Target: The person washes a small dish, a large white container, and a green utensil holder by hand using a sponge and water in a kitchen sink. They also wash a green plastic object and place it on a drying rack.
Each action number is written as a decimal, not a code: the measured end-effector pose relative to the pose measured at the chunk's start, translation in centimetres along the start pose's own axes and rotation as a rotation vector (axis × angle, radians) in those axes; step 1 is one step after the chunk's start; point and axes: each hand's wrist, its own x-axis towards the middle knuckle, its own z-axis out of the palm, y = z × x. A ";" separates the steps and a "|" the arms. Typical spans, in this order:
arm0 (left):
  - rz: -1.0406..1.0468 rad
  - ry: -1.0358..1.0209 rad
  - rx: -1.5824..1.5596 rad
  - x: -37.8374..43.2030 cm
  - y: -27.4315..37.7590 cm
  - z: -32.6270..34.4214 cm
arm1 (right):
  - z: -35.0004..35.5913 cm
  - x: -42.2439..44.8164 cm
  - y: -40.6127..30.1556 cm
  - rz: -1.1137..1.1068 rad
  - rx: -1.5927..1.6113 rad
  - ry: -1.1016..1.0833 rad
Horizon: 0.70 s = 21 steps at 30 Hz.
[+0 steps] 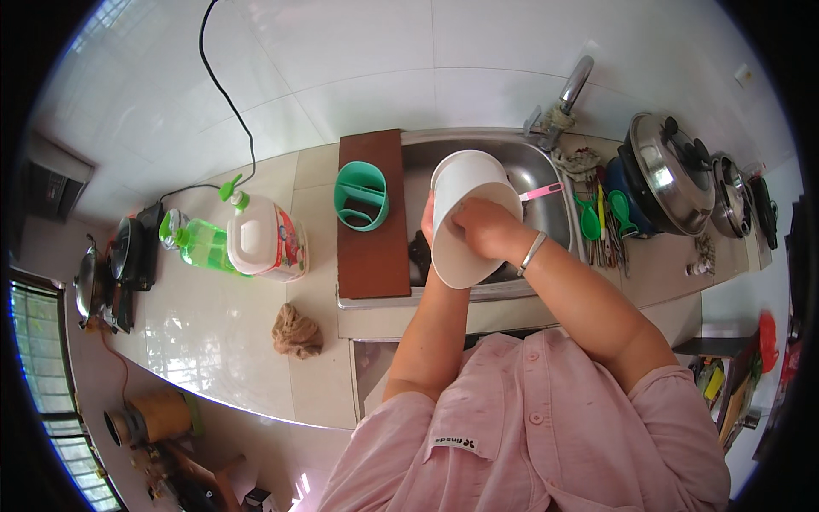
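Observation:
A white plastic tub (473, 176) is tilted over the steel sink (540, 169), its open mouth facing me. My left hand (427, 221) grips it from the left and underneath, mostly hidden behind its wall. My right hand (492, 229), with a metal bangle on the wrist, reaches into the mouth. Its fingertips are inside, so whether they hold anything cannot be seen. A pink handle (542, 191) sticks out to the right behind the tub. On a reddish-brown board (374, 269) across the sink's left side stands a green divided holder (361, 197).
A chrome faucet (576, 83) rises behind the sink. To its right lie several utensils (604, 224) beside a large lidded pan (668, 173). On the left counter are a white pump container (256, 240), a green bottle (205, 245) and a crumpled brown cloth (297, 331).

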 end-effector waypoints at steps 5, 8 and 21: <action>-0.124 0.051 -0.147 1.1 0.7 2.8 | -0.3 -0.3 0.3 0.083 0.190 0.116; -0.114 0.101 -0.136 1.3 0.2 3.0 | 1.1 -0.5 0.5 0.005 0.097 0.326; -0.152 0.075 -0.168 -0.2 0.2 3.3 | -0.6 -1.4 -0.5 0.115 -0.191 -0.073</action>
